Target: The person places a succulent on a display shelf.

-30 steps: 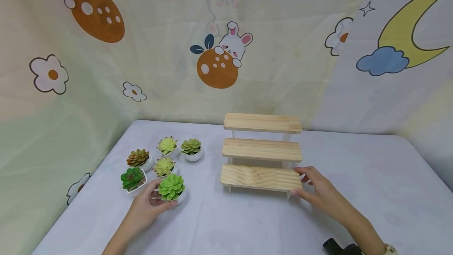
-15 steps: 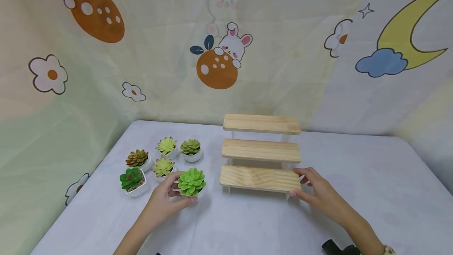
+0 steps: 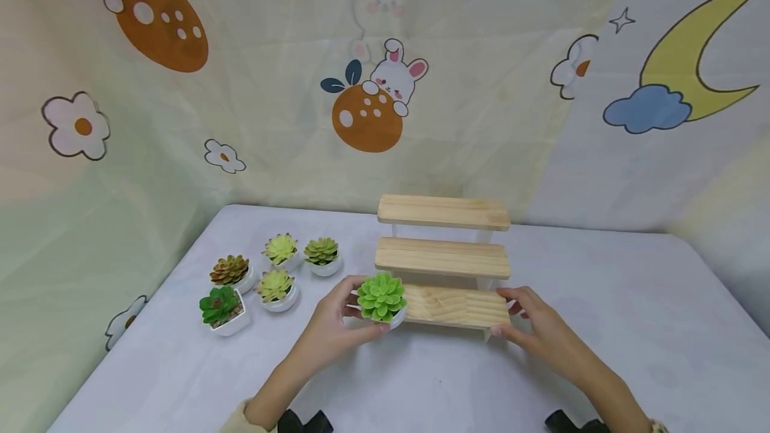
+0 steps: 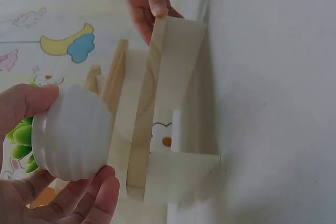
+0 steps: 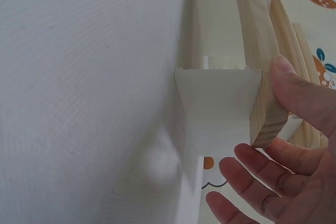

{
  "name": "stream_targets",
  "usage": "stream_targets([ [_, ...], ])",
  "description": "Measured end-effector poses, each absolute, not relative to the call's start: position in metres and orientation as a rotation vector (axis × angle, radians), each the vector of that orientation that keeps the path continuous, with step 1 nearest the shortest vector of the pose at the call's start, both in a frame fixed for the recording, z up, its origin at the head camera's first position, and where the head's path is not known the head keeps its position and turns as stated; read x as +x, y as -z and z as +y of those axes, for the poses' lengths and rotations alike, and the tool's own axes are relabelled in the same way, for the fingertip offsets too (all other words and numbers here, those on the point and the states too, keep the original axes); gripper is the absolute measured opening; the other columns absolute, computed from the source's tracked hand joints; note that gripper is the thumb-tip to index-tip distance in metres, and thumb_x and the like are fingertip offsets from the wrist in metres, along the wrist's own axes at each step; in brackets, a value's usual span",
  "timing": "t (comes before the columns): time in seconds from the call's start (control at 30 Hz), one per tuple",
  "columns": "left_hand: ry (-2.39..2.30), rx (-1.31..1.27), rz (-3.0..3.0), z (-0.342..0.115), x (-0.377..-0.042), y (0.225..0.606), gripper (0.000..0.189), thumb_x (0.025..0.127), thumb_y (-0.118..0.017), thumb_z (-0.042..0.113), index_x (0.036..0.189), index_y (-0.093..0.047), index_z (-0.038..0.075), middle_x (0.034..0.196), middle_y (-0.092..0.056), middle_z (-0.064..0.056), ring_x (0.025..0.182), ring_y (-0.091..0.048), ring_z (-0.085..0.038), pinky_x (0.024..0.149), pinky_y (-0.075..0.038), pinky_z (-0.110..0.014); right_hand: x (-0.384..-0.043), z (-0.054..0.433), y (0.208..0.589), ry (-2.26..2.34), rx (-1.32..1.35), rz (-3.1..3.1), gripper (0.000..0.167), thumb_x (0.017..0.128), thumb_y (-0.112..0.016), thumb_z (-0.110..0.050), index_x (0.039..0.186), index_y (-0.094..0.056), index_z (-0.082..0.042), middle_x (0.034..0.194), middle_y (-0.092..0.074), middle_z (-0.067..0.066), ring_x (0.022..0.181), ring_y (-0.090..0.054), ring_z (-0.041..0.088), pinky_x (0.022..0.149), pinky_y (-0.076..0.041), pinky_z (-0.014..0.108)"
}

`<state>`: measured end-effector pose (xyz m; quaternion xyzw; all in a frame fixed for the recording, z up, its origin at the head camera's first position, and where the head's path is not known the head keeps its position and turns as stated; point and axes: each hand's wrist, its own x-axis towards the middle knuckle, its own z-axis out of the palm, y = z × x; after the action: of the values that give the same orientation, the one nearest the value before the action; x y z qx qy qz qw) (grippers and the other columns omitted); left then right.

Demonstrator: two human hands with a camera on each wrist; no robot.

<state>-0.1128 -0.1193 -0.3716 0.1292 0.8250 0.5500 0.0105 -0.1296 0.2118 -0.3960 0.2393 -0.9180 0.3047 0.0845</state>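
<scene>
My left hand (image 3: pixel 337 323) grips a bright green potted succulent (image 3: pixel 381 297) between thumb and fingers, at the left end of the lowest board. In the left wrist view its white ribbed pot (image 4: pixel 73 135) is off the table and appears slightly apart from the board. A three-tier wooden display stand (image 3: pixel 451 305) has pale boards on whitish supports. At the right end of its lowest board, my right hand (image 3: pixel 538 326) holds on, thumb at the front edge. The right wrist view shows the thumb (image 5: pixel 299 90) pressing the board (image 5: pixel 268 119), with fingers around its end.
Several potted succulents stand at the left: a dark green one (image 3: pixel 222 309), a brownish one (image 3: pixel 230 272) and lighter green ones (image 3: pixel 275 289). White cloth (image 3: pixel 445 386) covers the table. A printed fabric backdrop (image 3: pixel 469 119) rises behind the stand.
My left hand has carried the bright green succulent rightward from beside the other pots to the left end of the lowest board. The right hand stays on the stand.
</scene>
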Motion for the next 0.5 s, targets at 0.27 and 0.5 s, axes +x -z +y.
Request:
stream_targets([
  [0.27,-1.749,0.530,2.506,-0.085,-0.123,0.372,0.059,0.072,-0.080,0.022,0.123,-0.051,0.022,0.114,-0.056,0.006,0.093,-0.058,-0.014,0.082,-0.052,-0.032,-0.129,0.211,0.395,-0.907,0.698,-2.740,0.055,0.078,-0.074,-0.025,0.122,-0.051,-0.002,0.112,-0.056,0.004,0.087,-0.055,0.012,0.072,-0.051,0.031],
  [0.5,-1.738,0.640,2.508,-0.059,-0.131,0.371,0.058,0.074,-0.079,0.024,0.124,-0.051,0.016,0.115,-0.055,0.003,0.094,-0.057,-0.014,0.083,-0.051,-0.026,-0.129,0.211,0.394,-0.915,0.670,-2.782,0.057,0.078,-0.074,-0.027,0.124,-0.050,-0.003,0.114,-0.056,0.005,0.088,-0.055,0.015,0.073,-0.051,0.032],
])
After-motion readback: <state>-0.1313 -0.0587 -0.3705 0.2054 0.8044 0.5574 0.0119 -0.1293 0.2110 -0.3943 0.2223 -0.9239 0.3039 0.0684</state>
